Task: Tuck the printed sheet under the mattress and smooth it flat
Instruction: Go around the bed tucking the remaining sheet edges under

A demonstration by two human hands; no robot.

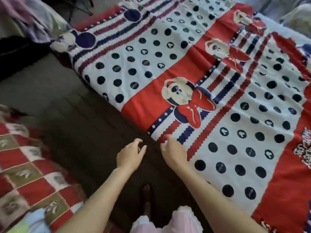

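The printed sheet is lying spread across the top of the bed, showing red bands, white panels with dark dots, striped strips and cartoon mouse figures. Its near edge is running diagonally along the side of the bed, where the dark bed side is dropping away below it.

The right hand is reaching to that edge, and its fingers are lying loosely spread over the striped border of the sheet; whether they are actually touching or pinching the cloth cannot be told, since the fingertips are blurred. The left hand is hovering just beside the edge, over the dark bed side, apart from the sheet, with its fingers loosely curled and holding nothing.

A red and olive checked cloth is lying at the lower left, well apart from the hands. A bare foot is standing on the dark floor between the two forearms.
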